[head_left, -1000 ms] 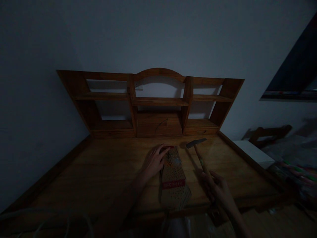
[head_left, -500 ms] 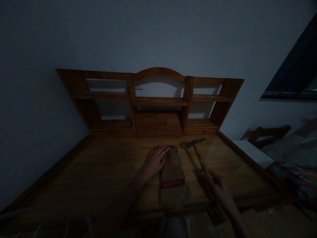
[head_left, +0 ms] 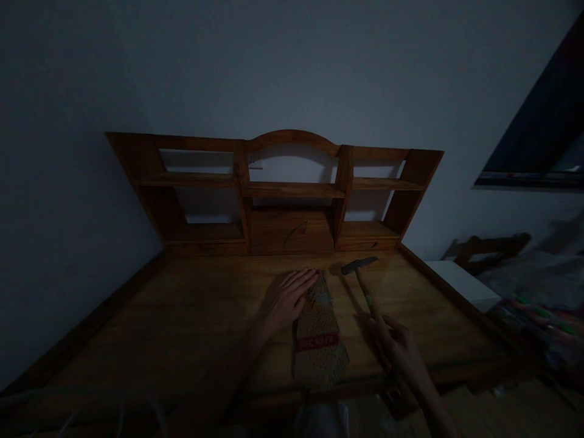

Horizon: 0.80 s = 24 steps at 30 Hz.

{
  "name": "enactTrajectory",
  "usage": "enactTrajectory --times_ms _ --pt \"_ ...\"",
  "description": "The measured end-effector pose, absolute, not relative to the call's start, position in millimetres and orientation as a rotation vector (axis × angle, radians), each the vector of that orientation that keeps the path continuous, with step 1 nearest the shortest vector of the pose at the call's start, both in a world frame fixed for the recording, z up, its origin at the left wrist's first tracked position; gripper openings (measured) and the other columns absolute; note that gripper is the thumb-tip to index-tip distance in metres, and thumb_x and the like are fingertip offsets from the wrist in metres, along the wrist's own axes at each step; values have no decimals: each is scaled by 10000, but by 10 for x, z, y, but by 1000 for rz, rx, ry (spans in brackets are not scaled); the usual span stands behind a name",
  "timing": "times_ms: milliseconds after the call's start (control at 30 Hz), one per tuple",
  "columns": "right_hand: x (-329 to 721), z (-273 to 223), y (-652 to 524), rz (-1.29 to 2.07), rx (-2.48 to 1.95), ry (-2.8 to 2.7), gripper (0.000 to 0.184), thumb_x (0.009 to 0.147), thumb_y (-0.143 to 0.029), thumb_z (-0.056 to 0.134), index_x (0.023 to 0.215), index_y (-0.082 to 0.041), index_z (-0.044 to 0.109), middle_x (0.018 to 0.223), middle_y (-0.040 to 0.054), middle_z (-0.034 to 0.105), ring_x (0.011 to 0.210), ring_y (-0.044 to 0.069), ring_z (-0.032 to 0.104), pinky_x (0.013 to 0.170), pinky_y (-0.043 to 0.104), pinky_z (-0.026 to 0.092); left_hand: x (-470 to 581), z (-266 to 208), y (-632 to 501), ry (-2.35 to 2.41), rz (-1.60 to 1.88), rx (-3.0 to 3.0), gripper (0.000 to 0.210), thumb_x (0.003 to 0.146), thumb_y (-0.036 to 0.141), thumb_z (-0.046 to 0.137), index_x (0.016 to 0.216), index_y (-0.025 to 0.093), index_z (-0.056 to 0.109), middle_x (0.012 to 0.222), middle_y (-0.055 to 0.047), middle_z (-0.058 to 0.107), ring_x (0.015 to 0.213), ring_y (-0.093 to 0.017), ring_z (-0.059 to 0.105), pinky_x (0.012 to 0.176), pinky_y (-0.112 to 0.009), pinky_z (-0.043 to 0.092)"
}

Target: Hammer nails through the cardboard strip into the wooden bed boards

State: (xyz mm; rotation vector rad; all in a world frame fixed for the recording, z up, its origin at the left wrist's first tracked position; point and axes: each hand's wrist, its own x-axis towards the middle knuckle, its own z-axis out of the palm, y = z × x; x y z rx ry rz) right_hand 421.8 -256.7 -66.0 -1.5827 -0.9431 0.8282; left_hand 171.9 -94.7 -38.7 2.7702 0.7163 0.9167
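Note:
A torn, flattened piece of printed cardboard [head_left: 318,325] with a red band lies on the wooden desk [head_left: 196,310], its lower end near the front edge. My left hand [head_left: 289,297] rests on the cardboard's upper left part, fingers stretched out towards its far end. To the right, my right hand [head_left: 399,344] is wrapped round the wooden handle of a hammer [head_left: 367,292]. The hammer's dark metal head is raised over the desk, beyond and to the right of the cardboard, and touches nothing. Dim light hides what is under my left palm.
A wooden shelf unit [head_left: 292,190] with several compartments stands at the desk's back, against the wall. Raised side rails edge the desk. On the right are a white surface [head_left: 463,285], a wooden chair back [head_left: 493,246] and a colourful heap [head_left: 542,316].
My left hand has shifted slightly and covers more of the cardboard's far end. The hammer stays nearly in place in my right hand. The camera view has moved a little.

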Motion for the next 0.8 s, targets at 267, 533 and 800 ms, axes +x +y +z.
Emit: enactTrajectory --times_ms 267,533,800 --pt "4266 -654 -2568 827 -1603 -1001 433 820 -542 577 973 -143 645 499 -49 481 372 81 388 335 175 273 1725 -409 -971 601 793 2833 607 814 73 472 1375 299 415 1406 20 468 1338 -147 360 1159 -426 244" --pt "4263 -679 -2568 856 -1582 -968 449 815 -547 577 997 -141 638 512 -49 488 368 76 386 321 169 260 1743 -442 -947 608 802 2785 571 822 77 459 1350 296 459 1372 5 508 1300 -151 419 1143 -430 282" --pt "4255 -660 -2571 846 -1573 -973 428 806 -549 591 933 -143 639 502 -51 478 365 79 392 325 174 279 1702 -402 -970 513 803 2830 645 793 64 443 1387 314 397 1449 43 399 1351 -146 342 1162 -448 232"
